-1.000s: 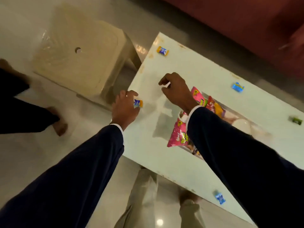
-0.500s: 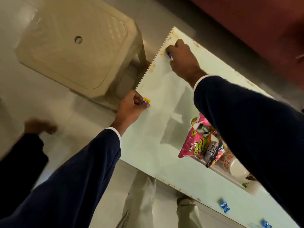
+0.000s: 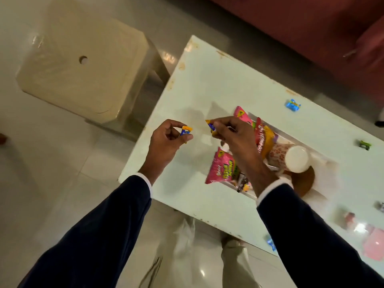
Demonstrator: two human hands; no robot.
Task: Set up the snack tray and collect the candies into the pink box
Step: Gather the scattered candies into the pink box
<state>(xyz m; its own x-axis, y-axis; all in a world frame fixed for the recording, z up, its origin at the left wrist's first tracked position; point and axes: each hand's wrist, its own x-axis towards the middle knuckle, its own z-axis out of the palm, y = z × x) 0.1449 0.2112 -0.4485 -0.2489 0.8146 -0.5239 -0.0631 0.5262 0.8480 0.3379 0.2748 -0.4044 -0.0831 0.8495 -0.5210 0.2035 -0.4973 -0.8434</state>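
My left hand point(image 3: 166, 140) pinches a small blue-and-orange candy point(image 3: 185, 130) above the left end of the white table point(image 3: 218, 88). My right hand point(image 3: 232, 136) pinches a second blue-and-orange candy point(image 3: 211, 126) just to the right of it. Behind my right hand lies the snack tray point(image 3: 324, 163), filled with pink snack packets point(image 3: 223, 168), a red packet and a white cup point(image 3: 296, 159). Loose candies lie on the table: a blue one point(image 3: 292, 104), a green one point(image 3: 364, 144) and a blue one point(image 3: 271, 244) near the front edge. The pink box point(image 3: 374, 244) shows blurred at the right edge.
A beige plastic stool point(image 3: 83, 65) stands on the tiled floor left of the table. A dark red sofa point(image 3: 311, 28) runs along the far side. My light trousers point(image 3: 187, 256) show below the table's front edge. Two more small wrapped items point(image 3: 349, 218) lie near the pink box.
My right hand reached to the table's far left corner, picked up the candy there and drew back towards my left hand. The left hand lifted its candy off the table edge.
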